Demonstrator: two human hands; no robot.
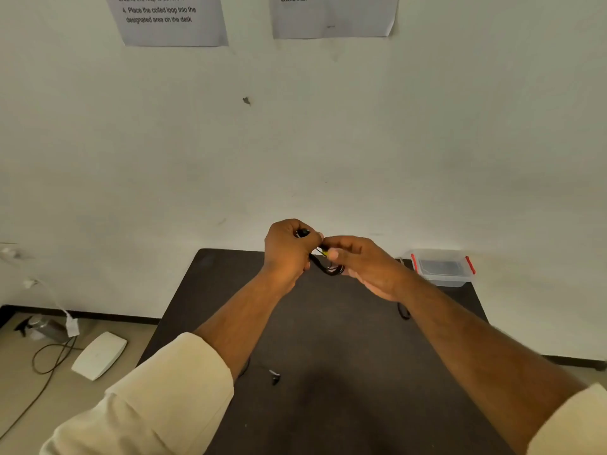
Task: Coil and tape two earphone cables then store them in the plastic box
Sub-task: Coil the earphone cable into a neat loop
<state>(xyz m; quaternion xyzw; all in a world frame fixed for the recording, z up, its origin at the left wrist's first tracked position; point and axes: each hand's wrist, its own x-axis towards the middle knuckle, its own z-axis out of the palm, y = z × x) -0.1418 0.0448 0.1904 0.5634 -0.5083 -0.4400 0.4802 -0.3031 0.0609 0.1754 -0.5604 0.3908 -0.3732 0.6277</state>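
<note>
Both hands are raised above the far part of the dark table (328, 339). My left hand (287, 249) is closed around a coiled black earphone cable (328, 267), with a black piece showing at its fingertips. My right hand (364, 264) pinches the same coil, where a small yellow bit (324, 253) shows between the fingers. Loops of the cable hang between the two hands. A second black earphone cable (274, 377) lies on the table below my left forearm, partly hidden. The clear plastic box (441, 269) with red clips stands at the table's far right corner.
Another dark bit of cable (403, 311) shows under my right forearm. On the floor to the left lie a white flat device (98, 354), a brown cord (49, 359) and a white charger cable (70, 323). Printed sheets (167, 18) hang on the white wall.
</note>
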